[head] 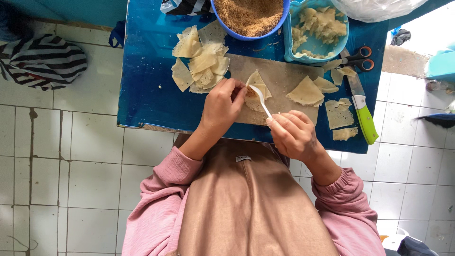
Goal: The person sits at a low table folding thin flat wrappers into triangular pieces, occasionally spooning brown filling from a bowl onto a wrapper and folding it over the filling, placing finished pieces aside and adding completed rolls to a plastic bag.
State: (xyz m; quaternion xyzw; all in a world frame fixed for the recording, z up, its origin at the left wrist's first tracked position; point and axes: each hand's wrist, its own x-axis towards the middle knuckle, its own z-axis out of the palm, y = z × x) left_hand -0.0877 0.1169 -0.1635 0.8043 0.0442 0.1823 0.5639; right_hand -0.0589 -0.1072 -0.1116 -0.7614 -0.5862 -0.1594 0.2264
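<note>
- Centrally, the left hand (pixel 222 105) pinches a folded dough sheet (pixel 257 90) on the board (pixel 284 78), fingers closed on its edge.
- Just right, the right hand (pixel 294 135) grips a white spoon (pixel 260 99) — its bowl touches the crumb filling on that sheet.
- Up top sit a blue bowl (pixel 222 21) of crumbs and a stack of sheets (pixel 201 59).
- Far right lies a green-handled knife (pixel 364 111) — scissors (pixel 359 58) above it.

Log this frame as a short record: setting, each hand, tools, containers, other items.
Setting: blue table over white tile floor
Left hand: pins a dough wrapper with filling on the board
Right hand: holds a white spoon, its tip at the filling
Tools: green-handled knife; scissors
Containers: blue bowl of brown crumbs; teal tub of dough scraps
Other: wrapper pile; folded piece
</note>
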